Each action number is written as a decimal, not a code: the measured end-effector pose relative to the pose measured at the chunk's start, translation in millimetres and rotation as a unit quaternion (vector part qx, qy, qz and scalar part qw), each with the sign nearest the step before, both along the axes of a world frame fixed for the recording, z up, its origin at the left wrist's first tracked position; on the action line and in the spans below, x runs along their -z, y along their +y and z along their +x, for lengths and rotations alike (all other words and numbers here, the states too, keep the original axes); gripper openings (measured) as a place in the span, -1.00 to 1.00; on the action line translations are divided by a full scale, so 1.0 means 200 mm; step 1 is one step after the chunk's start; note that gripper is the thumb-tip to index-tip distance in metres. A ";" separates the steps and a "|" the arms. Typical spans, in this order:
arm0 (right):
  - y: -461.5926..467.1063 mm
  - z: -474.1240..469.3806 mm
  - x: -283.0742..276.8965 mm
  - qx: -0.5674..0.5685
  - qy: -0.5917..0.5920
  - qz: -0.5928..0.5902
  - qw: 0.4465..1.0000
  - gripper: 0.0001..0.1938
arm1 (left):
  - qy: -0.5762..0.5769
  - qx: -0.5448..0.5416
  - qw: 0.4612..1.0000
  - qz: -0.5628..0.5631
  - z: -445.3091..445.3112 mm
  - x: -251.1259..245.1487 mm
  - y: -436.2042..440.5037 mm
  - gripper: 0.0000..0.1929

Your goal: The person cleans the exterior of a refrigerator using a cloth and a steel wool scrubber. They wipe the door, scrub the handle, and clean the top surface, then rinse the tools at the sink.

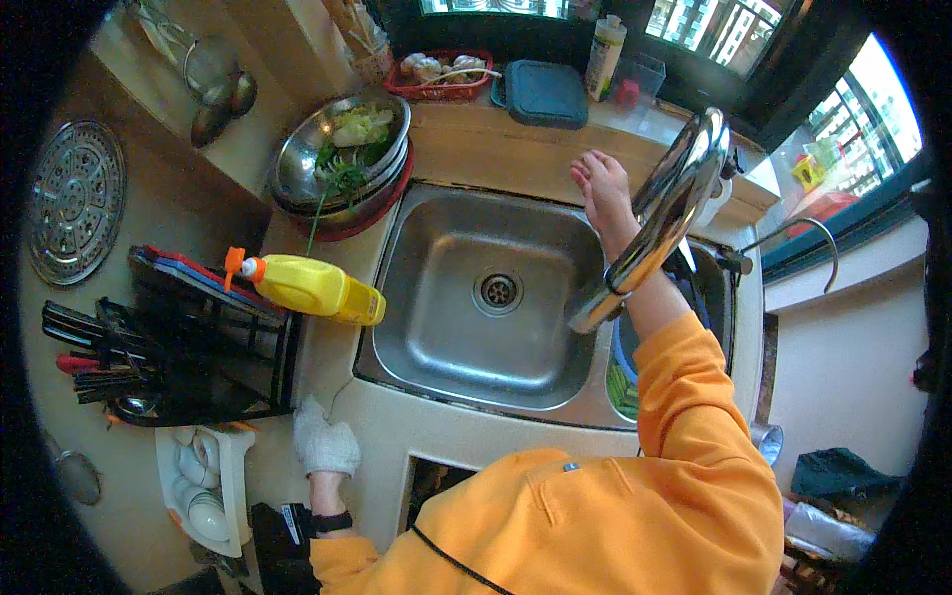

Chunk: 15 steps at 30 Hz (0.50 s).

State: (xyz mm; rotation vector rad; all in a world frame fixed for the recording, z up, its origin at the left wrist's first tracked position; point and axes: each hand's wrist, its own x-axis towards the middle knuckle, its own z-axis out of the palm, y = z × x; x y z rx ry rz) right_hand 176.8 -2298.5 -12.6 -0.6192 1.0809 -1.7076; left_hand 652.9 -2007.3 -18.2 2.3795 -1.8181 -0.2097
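Note:
A white fabric covering (327, 446), either a glove or a wrapped cloth, hides the fingers of my left hand (318, 431). That hand rests on the counter, left of the sink's front corner, and a thin dark line runs from it towards the sink. Beyond the chrome faucet (647, 230), my right hand (604, 186) hangs in the air over the sink's back right edge. Its fingers are loosely bent with nothing seen in them. The forearm passes behind the faucet. Below lies the bare steel basin (431, 335) with its drain (497, 291).
A yellow detergent bottle (316, 288) stands left of the sink. Stacked metal bowls (297, 167) with greens sit behind it. A black knife rack (201, 372) is at the left. A red garlic basket (439, 91) and a blue-green container (547, 93) occupy the ledge.

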 end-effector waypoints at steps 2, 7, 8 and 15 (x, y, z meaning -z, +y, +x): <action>-0.20 -0.01 -0.02 0.014 -0.075 0.052 0.996 -0.63 | 0.106 -0.056 0.992 0.025 -0.06 -0.06 0.02 -0.70; -0.45 -0.01 0.01 0.062 -0.236 0.108 0.964 -0.67 | 0.573 -0.381 0.726 -0.001 -0.11 -0.03 0.12 -0.78; -0.46 -0.02 0.02 0.063 -0.270 0.090 0.957 -0.68 | 0.637 -0.440 0.629 -0.059 -0.10 0.00 0.14 -0.79; -0.45 -0.03 0.11 -0.004 -0.292 0.023 0.956 -0.82 | 0.784 -0.364 0.430 -0.260 -0.06 0.18 0.17 -0.64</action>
